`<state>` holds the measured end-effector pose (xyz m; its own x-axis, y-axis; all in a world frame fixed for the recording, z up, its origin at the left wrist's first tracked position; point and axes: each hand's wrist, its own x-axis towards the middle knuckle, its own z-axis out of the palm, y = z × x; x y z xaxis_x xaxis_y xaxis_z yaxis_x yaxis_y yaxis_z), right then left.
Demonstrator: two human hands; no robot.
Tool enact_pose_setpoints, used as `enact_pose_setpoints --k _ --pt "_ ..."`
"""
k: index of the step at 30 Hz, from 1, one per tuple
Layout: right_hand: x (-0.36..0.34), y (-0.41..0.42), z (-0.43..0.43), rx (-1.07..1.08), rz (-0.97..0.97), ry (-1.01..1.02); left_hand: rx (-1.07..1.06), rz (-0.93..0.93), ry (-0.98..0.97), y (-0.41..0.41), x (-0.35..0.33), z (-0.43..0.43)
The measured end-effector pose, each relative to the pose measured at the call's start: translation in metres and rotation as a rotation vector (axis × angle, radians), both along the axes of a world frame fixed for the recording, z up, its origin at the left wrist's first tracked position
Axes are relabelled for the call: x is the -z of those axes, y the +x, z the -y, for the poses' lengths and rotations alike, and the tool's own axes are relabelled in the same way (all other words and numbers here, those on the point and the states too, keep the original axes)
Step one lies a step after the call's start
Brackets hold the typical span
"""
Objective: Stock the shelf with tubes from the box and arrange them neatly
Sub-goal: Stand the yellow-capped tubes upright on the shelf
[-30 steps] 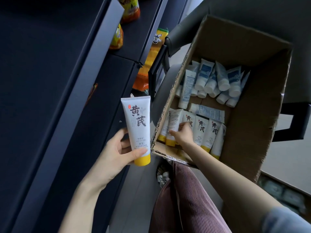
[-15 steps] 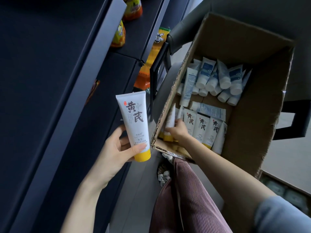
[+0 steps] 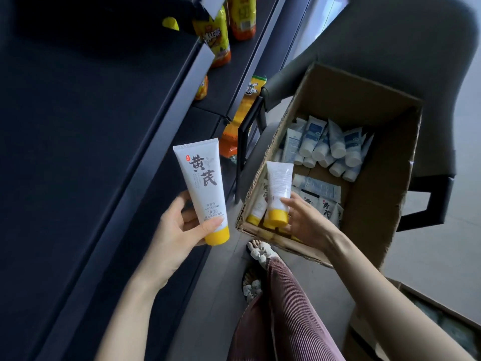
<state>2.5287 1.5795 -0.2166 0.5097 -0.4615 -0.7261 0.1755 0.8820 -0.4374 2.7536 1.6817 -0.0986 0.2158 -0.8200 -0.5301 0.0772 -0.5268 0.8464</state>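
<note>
Fingers (image 3: 182, 201) of the left hand (image 3: 177, 230) curl round the lower part of a white yellow-capped tube (image 3: 200, 178), with the thumb across its front just above the cap, at centre-left of the frame. Fingers (image 3: 292, 201) of the right hand (image 3: 309, 222) pinch a second yellow-capped tube (image 3: 279, 186) near its cap, over the near-left corner of the cardboard box (image 3: 385, 204) at centre-right. The 2 tubes stand cap down and crimp up in the picture, with their long axes nearly parallel. The dark shelf (image 3: 86, 131) fills the left of the frame, its front edge running diagonally from upper centre to lower left, so it lies left of both tubes. The left hand is the nearer, and its tube probably goes in first. More yellow-capped tubes (image 3: 325, 208) and blue-and-white tubes (image 3: 335, 144) lie in the box. Orange snack packets (image 3: 216, 40) sit on the shelf at the top
</note>
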Motion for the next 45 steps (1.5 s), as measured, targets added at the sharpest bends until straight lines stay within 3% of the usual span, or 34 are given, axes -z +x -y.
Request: enact_pose_setpoints --k 7,23,32,39,45 --pt "-0.075 -0.002 -0.011 -0.010 0.334 -0.142 -0.050 0.031 -0.092 0.001 -0.046 -0.024" --pt "-0.231 0.052 -0.024 -0.256 0.641 -0.369 -0.130 0.299 -0.384 0.023 -0.185 -0.084" --pt "-0.305 0.073 -0.049 -0.392 0.632 -0.548 -0.196 0.391 -0.474 0.021 -0.234 -0.135" --pt "-0.360 0.083 -0.049 -0.532 0.564 -0.626 -0.409 0.466 -0.584 0.006 -0.278 -0.169" --pt "-0.412 0.096 -0.065 -0.668 0.496 -0.945 -0.630 0.512 -0.640 -0.021 -0.306 -0.203"
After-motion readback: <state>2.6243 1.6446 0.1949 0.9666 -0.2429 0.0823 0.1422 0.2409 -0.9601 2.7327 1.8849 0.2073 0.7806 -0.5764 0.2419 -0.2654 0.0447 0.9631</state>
